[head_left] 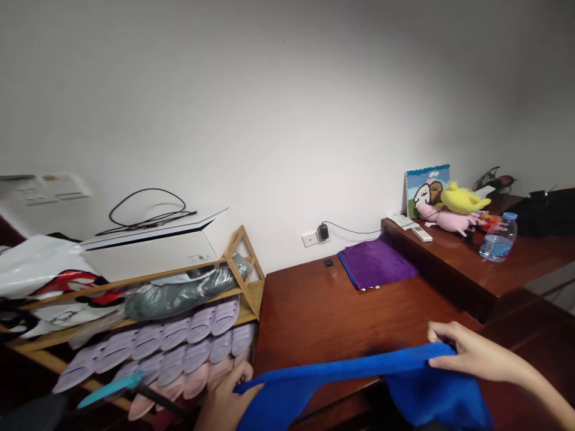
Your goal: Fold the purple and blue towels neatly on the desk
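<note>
Slippers (176, 333) are lining the rack (252, 297) at lower left; at bottom centre the left hand (224, 396) is pinching, fingers closed, a blue cloth (341, 369) that's spanning the counter's (309, 317) front to lower right, where the right hand (462, 352) is pinching too, fingers closed, seemingly tensioning its edge.

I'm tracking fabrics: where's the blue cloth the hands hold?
In the head view, the blue cloth is at the bottom, right of centre, stretched between the left hand and right hand by the near edge of the desk.
</note>
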A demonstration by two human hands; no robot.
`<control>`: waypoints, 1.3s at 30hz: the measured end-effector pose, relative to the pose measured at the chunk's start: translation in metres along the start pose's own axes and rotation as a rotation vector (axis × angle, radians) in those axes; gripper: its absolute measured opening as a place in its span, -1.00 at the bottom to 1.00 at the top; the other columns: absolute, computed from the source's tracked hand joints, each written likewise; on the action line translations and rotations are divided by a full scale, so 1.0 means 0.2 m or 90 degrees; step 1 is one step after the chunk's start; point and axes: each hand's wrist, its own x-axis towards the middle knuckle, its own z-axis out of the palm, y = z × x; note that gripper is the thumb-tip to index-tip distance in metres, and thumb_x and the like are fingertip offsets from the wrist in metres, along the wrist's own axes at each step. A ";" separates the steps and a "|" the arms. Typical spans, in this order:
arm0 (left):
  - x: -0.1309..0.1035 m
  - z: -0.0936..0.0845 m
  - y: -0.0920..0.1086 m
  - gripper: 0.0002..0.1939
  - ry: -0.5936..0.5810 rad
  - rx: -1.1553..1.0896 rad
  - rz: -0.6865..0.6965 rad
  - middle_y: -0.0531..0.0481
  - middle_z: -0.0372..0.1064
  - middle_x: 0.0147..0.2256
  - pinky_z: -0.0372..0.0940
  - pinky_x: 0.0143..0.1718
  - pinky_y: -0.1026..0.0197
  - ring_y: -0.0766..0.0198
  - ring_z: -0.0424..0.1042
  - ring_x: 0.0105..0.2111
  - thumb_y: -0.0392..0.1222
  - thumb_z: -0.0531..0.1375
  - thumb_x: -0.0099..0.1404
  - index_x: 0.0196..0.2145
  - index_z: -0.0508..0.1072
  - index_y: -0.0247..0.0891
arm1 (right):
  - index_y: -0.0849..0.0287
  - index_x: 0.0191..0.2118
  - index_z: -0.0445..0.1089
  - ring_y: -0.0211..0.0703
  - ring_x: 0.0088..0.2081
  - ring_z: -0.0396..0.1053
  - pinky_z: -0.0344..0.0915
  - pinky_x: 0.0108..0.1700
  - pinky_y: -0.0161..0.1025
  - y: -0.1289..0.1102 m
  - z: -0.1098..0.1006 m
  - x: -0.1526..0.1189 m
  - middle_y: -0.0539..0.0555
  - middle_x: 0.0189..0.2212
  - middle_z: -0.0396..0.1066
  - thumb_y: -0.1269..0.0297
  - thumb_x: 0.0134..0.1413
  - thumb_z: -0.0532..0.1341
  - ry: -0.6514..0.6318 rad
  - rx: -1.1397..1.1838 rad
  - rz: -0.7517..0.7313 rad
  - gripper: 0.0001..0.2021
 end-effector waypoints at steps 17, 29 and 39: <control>0.67 -0.27 0.18 -0.69 0.161 0.247 0.157 0.12 0.36 -0.49 0.13 -0.40 0.27 0.24 0.41 -0.46 0.13 0.19 0.30 -0.43 0.29 -0.11 | 0.03 -0.31 0.30 -0.10 -0.35 0.39 0.27 -0.28 -0.23 0.21 -0.44 0.53 0.03 -0.38 0.47 0.04 0.18 0.18 0.358 -0.185 -0.111 -0.80; -0.02 0.51 -0.44 -0.75 -0.064 0.285 0.097 0.01 0.52 -0.25 0.33 -0.12 0.19 0.15 0.53 -0.17 -0.37 0.03 0.24 -0.32 0.43 -0.07 | 0.05 -0.33 0.31 -0.04 -0.25 0.41 0.28 -0.15 -0.15 0.87 0.45 0.49 0.09 -0.31 0.47 0.44 -0.02 0.09 0.172 -0.249 -0.047 -0.85; -0.31 0.68 -0.57 -0.81 -0.057 0.272 0.060 0.04 0.47 -0.36 0.31 -0.12 0.12 0.12 0.49 -0.25 -0.37 0.10 0.22 -0.41 0.44 -0.10 | 0.04 -0.23 0.33 0.08 -0.11 0.42 0.35 0.02 0.00 1.11 0.63 0.39 0.15 -0.18 0.46 0.24 0.06 0.11 0.100 -0.222 0.009 -0.86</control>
